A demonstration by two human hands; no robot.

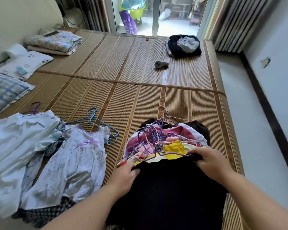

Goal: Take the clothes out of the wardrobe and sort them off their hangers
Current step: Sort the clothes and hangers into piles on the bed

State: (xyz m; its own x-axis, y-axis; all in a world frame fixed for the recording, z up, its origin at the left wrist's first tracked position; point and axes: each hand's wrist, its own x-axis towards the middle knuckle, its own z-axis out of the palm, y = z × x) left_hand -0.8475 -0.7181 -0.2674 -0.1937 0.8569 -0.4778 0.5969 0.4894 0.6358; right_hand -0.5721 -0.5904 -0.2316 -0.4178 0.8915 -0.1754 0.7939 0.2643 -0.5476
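Nearest the camera, a black garment lies on top of a heap of clothes on the woven mat. The left hand pinches its upper left edge, fingers closed on the cloth; the right hand grips the upper right edge likewise. Just beyond the hands, a tangle of purple and pink hangers rests on yellow and pink clothing. To the left, a floral dress lies flat beside a white garment, with blue hangers touching its collar. Far off, a dark clothes pile sits near the glass door.
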